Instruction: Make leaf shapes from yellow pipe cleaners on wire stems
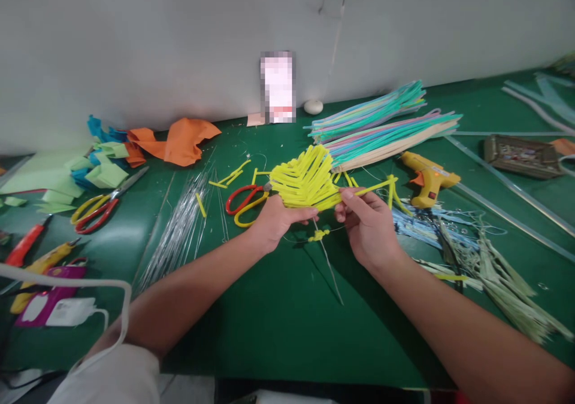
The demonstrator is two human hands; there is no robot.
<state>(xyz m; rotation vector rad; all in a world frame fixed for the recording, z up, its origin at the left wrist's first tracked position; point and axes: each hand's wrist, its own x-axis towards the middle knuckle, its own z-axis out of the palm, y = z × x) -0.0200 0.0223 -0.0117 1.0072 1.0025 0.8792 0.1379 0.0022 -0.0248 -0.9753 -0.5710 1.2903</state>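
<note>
A leaf shape built from bright yellow pipe cleaners (305, 176) is held up over the table's middle. My left hand (281, 217) is closed on its lower left edge, thumb across the front. At the right, my right hand (366, 218) pinches a yellow pipe cleaner strip (375, 187) that sticks out past the fingers. Below the leaf a thin wire (331, 272) hangs down, with a small yellow twist (318, 235) near its top. Red and yellow handled scissors (245, 205) lie just behind my left hand, their blades mostly hidden by the leaf.
Bundled coloured pipe cleaners (390, 134) lie behind the leaf, beside a yellow glue gun (429, 178). Loose wires (182, 221), more scissors (105, 203) and orange paper (188, 142) are to the left. A phone (277, 87) leans on the wall. A white cable (126, 308) crosses the left side.
</note>
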